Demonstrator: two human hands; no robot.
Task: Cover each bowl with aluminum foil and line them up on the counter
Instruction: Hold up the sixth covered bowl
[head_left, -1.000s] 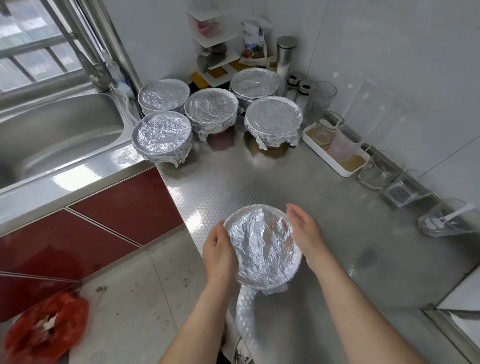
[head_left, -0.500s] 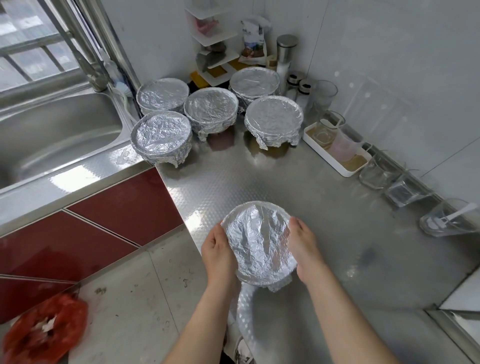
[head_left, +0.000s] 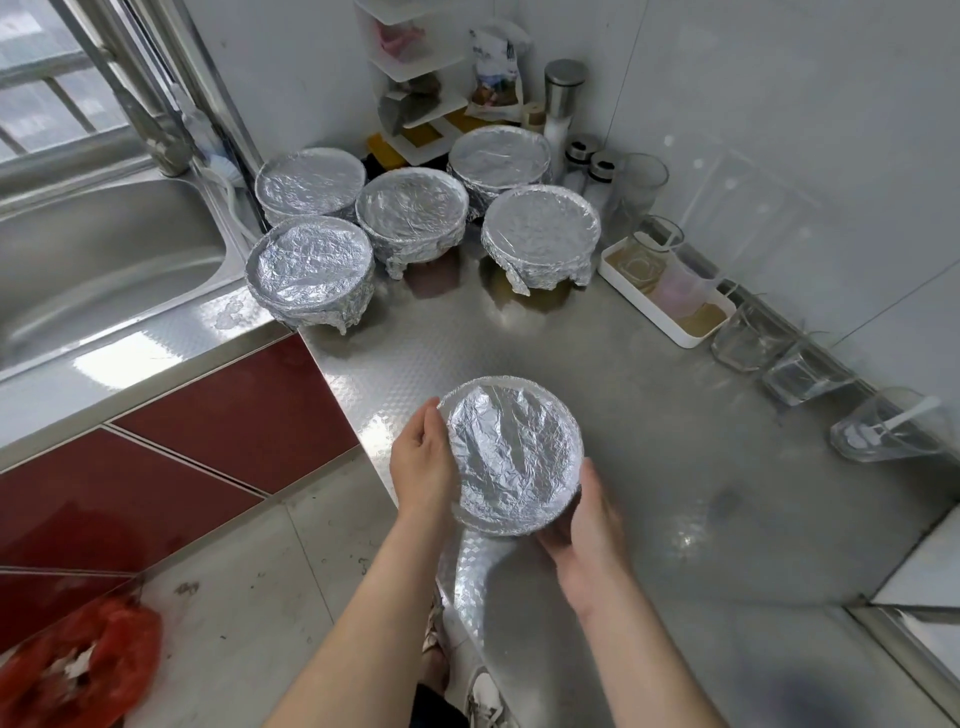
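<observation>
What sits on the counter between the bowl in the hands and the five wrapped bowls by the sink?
Nothing: in the head view only bare steel counter separates the held bowl from the five wrapped bowls.

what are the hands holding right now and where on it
A foil-covered bowl, held between both hands: the left hand cups its left side at the rim, the right hand cups its lower right side.

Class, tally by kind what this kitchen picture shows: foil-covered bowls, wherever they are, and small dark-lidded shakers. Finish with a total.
Foil-covered bowls: 6
Shakers: 2
Total: 8
</observation>
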